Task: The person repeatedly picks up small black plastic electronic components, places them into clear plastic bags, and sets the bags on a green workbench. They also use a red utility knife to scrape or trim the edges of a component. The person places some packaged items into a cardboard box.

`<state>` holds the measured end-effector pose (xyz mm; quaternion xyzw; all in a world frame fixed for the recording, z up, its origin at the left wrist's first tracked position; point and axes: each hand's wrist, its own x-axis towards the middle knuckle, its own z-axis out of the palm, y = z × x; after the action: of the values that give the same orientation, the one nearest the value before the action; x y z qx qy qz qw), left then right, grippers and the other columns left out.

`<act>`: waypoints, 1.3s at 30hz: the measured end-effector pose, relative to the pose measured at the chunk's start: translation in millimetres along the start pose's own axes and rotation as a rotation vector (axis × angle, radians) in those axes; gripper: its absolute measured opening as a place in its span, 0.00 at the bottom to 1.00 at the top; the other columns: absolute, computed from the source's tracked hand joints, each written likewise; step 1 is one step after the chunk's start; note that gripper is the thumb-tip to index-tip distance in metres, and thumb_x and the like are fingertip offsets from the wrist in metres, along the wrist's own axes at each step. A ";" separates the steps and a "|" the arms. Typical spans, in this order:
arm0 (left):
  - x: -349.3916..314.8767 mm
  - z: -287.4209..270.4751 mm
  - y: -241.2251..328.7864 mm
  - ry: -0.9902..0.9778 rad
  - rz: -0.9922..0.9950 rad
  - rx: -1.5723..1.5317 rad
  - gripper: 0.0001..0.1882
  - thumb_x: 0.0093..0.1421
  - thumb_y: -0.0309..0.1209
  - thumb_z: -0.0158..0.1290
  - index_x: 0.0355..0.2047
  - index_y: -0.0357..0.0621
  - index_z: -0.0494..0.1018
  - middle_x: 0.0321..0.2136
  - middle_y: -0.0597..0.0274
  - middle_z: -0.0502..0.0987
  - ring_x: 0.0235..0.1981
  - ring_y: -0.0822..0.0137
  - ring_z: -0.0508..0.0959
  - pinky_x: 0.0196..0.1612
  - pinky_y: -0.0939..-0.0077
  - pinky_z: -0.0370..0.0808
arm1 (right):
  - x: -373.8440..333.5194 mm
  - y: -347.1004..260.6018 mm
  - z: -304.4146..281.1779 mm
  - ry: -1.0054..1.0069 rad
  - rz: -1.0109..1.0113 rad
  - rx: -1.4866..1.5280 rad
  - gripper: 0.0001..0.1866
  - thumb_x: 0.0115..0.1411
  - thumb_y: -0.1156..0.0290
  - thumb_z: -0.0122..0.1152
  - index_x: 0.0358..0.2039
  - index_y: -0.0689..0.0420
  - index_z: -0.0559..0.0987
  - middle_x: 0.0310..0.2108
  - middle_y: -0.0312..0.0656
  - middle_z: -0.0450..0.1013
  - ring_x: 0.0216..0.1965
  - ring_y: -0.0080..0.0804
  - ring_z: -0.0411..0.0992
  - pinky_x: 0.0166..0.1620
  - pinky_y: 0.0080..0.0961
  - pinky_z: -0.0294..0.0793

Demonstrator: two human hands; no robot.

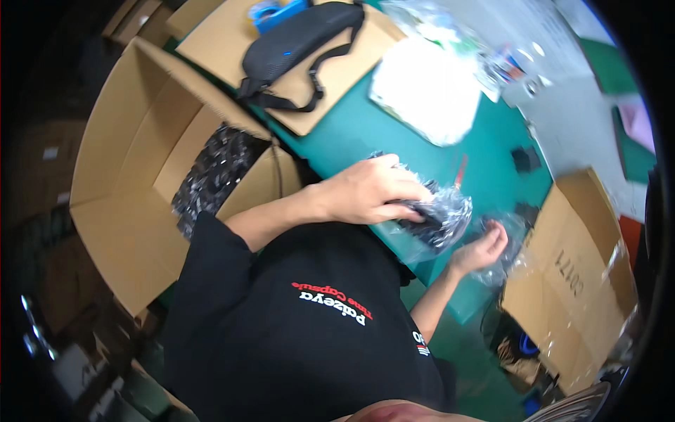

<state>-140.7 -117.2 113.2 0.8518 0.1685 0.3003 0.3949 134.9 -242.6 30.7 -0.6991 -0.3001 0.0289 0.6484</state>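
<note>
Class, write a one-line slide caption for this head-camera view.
Left hand presses a black item in a clear plastic bag on a green table; right hand holds the bag.

Colours at the packing table

Table (pixel 365 133): teal green. Open box (pixel 133 176): plain brown cardboard, holding glossy black bagged parts (pixel 214 172). Pouch (pixel 299 39): black with a small blue spot, on a brown cardboard sheet (pixel 232 42). Bag (pixel 439 214) under the left hand (pixel 369 190): clear, shiny, black contents. Foam sheet (pixel 429 88): white. Shirt (pixel 302 330): black, red and white lettering.
</note>
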 end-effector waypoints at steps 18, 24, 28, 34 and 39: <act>-362.1 -281.7 -210.5 0.569 -1.199 0.023 0.21 0.73 0.41 0.51 0.57 0.37 0.73 0.45 0.62 0.81 0.43 0.71 0.78 0.49 0.75 0.74 | -19.9 34.3 30.3 -0.393 -0.037 -0.237 0.08 0.71 0.74 0.55 0.40 0.65 0.78 0.35 0.38 0.75 0.38 0.24 0.72 0.44 0.23 0.73; -360.4 -275.4 -299.1 0.307 -1.278 0.308 0.19 0.72 0.41 0.52 0.54 0.41 0.76 0.40 0.59 0.82 0.37 0.70 0.80 0.42 0.75 0.77 | -29.1 -5.2 -14.6 -0.435 -0.299 -0.515 0.02 0.64 0.83 0.58 0.36 0.65 0.78 0.33 0.47 0.75 0.35 0.40 0.75 0.42 0.32 0.75; -352.1 -275.9 -336.4 0.124 -1.208 0.467 0.19 0.71 0.40 0.52 0.54 0.40 0.77 0.40 0.58 0.82 0.37 0.69 0.80 0.41 0.74 0.77 | -54.7 -29.2 -65.7 -0.211 -0.408 -0.723 0.05 0.62 0.84 0.60 0.39 0.65 0.78 0.34 0.46 0.76 0.35 0.40 0.74 0.41 0.33 0.74; -362.2 -268.5 -385.1 0.043 -1.088 0.622 0.18 0.70 0.38 0.52 0.53 0.39 0.77 0.39 0.56 0.82 0.37 0.67 0.80 0.41 0.73 0.78 | -73.9 -19.7 -94.4 0.167 -0.146 -0.916 0.26 0.53 0.70 0.74 0.52 0.60 0.75 0.39 0.41 0.66 0.38 0.34 0.65 0.44 0.30 0.69; -318.3 -263.3 -409.7 0.016 -1.023 0.702 0.18 0.70 0.36 0.52 0.53 0.37 0.77 0.39 0.55 0.82 0.37 0.66 0.80 0.40 0.73 0.78 | -80.0 -14.8 -92.4 0.182 0.096 -0.926 0.47 0.43 0.57 0.84 0.63 0.51 0.69 0.52 0.44 0.62 0.45 0.38 0.65 0.46 0.36 0.72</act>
<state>-573.7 125.1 -190.7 0.7398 0.6472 0.0060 0.1838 103.5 -361.6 31.0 -0.9273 -0.1907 -0.1395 0.2903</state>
